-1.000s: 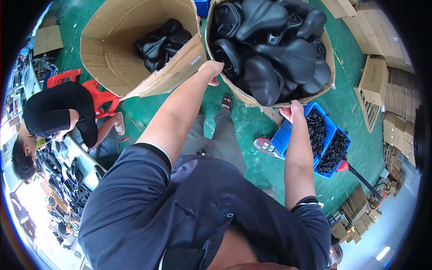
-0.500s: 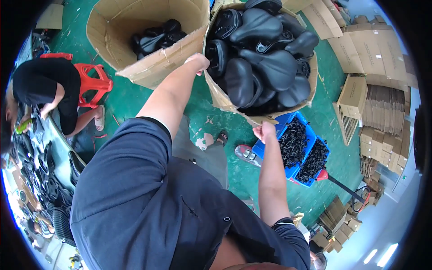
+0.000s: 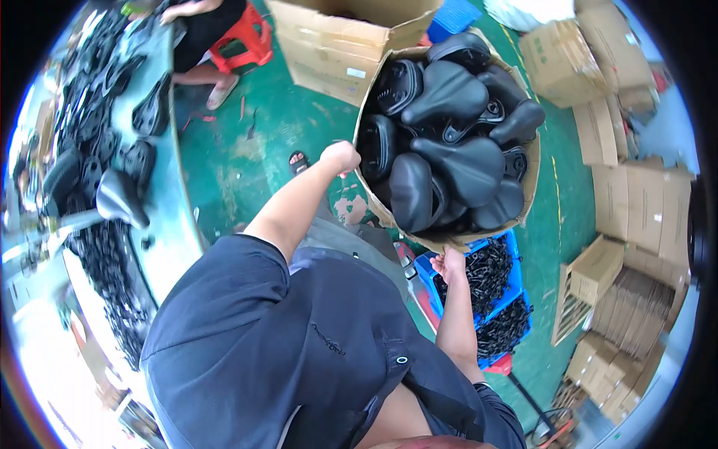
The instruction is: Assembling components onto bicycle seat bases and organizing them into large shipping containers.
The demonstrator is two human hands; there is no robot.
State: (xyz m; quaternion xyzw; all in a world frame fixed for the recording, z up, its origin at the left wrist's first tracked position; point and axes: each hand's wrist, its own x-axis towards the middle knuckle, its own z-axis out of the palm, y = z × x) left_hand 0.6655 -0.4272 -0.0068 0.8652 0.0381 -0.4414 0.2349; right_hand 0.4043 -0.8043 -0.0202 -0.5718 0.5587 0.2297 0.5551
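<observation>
We carry cardboard box of black bike saddles above green floor. Left hand fisted on rim, steadying tilt. Right hand cupped under bottom edge, bearing weight. Blue crates directly beneath; bench at left.

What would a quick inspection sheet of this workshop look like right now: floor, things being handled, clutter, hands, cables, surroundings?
Surface: green painted floor, scuffed, with small scraps.
Job's things: open cardboard box heaped with black bicycle saddles, gripped at two rim points.
Clutter: blue crates of small black parts beside the box; a second cardboard carton behind it.
Hands: left hand grips the box's left rim; right hand grips its near rim.
Cables: nothing seen.
Surroundings: long workbench with more saddles at left, a person on a red stool, flattened cartons stacked at right.
</observation>
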